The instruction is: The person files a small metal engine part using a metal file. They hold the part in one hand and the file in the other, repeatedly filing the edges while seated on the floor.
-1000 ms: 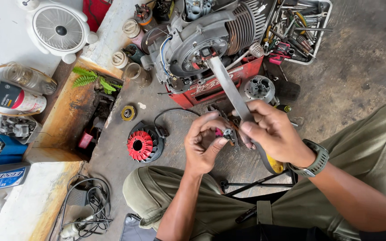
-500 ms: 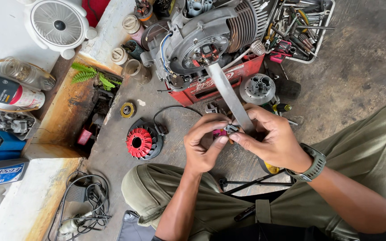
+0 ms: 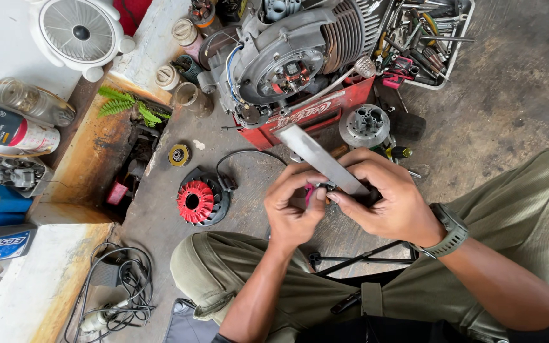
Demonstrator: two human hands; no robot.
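Just in front of the grey finned engine (image 3: pixel 300 57), the right hand (image 3: pixel 389 197) grips a flat grey metal file (image 3: pixel 322 162); the left hand (image 3: pixel 293 206) pinches a small pink-tipped part (image 3: pixel 309 190) against it. Filing looks underway, unfinished.

Flat metal bar (image 3: pixel 322 160) lowered; hands drawn closer.

dull grey metal file (image 3: pixel 322 162), ribbed red plastic fan (image 3: pixel 196 202)
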